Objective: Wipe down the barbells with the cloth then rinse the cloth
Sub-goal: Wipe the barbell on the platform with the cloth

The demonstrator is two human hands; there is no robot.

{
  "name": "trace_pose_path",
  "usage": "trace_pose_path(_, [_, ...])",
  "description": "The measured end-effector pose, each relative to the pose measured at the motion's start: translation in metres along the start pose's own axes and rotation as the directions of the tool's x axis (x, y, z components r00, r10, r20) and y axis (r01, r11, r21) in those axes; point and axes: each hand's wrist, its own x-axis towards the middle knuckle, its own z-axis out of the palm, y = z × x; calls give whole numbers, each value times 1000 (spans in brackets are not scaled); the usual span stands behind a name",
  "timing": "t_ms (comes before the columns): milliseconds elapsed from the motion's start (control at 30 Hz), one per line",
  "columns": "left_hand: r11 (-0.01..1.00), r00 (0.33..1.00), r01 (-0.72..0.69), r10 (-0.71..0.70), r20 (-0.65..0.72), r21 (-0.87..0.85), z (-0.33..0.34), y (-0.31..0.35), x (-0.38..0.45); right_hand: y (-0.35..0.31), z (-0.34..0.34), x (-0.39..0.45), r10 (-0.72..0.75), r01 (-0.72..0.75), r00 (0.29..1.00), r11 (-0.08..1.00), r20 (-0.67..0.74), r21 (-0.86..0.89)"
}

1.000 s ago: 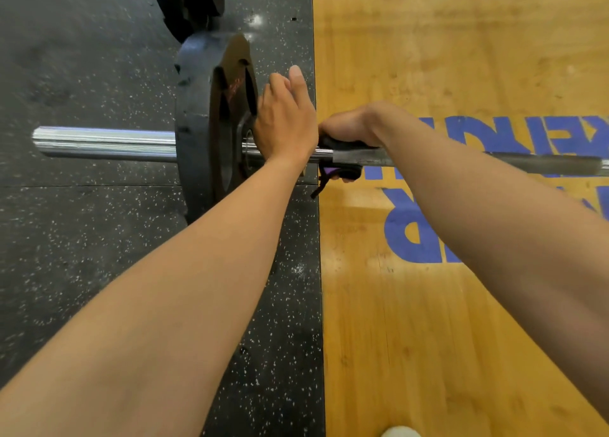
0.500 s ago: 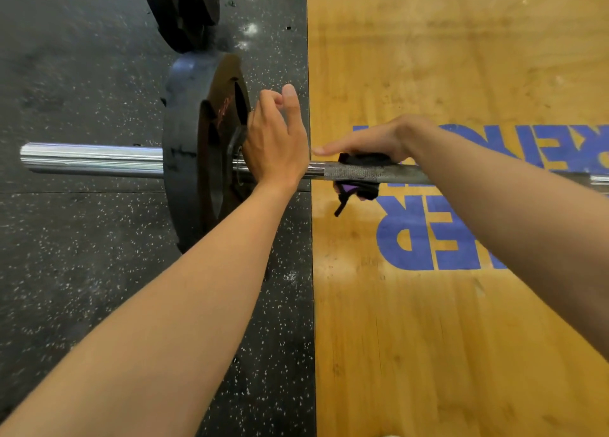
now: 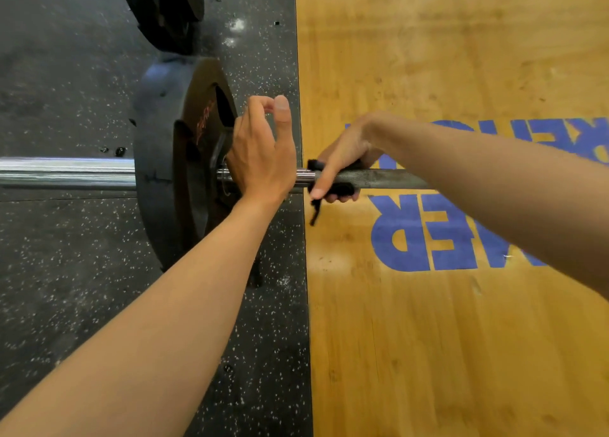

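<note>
A barbell lies across the floor, with a chrome sleeve (image 3: 66,173) at the left, a black plate (image 3: 158,173) and a dark knurled shaft (image 3: 392,177) running right. My left hand (image 3: 260,153) rests against the plate's inner face over the collar, its fingers loosely bent and holding nothing. My right hand (image 3: 346,156) grips a dark cloth (image 3: 339,190) wrapped round the shaft just right of the collar. A strip of the cloth hangs down below the bar.
A second barbell with black plates (image 3: 164,11) lies at the top left on the speckled black rubber floor (image 3: 66,288). To the right is a wooden platform (image 3: 428,354) with blue lettering.
My right hand's fingers, stretched out over the cloth half a second ago, now wrap round cloth and shaft. My left fingers have bent more against the plate.
</note>
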Motion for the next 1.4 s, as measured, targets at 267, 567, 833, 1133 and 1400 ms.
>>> trace_pose_path(267, [1000, 1000, 5, -5, -4, 9, 4, 1, 1, 0, -6, -8, 90, -79, 974, 995, 208, -58])
trace_pose_path(567, [999, 999, 14, -15, 32, 48, 1, -1, 2, 0, 12, -12, -12, -9, 982, 994, -189, -112])
trace_pose_path(833, [998, 999, 25, -26, 21, 50, 7, -1, 4, 73, 65, -78, 138, -281, 657, 957, -741, -71])
trace_pose_path(1133, [995, 997, 31, -38, 67, 95, 2, 1, 5, -12, 119, 37, -369, -266, -131, 907, -920, -326])
trace_pose_path(1400, [989, 994, 21, -36, 103, 143, 3, 4, -3, 93, 129, -23, -92, -401, -295, 915, -951, 36])
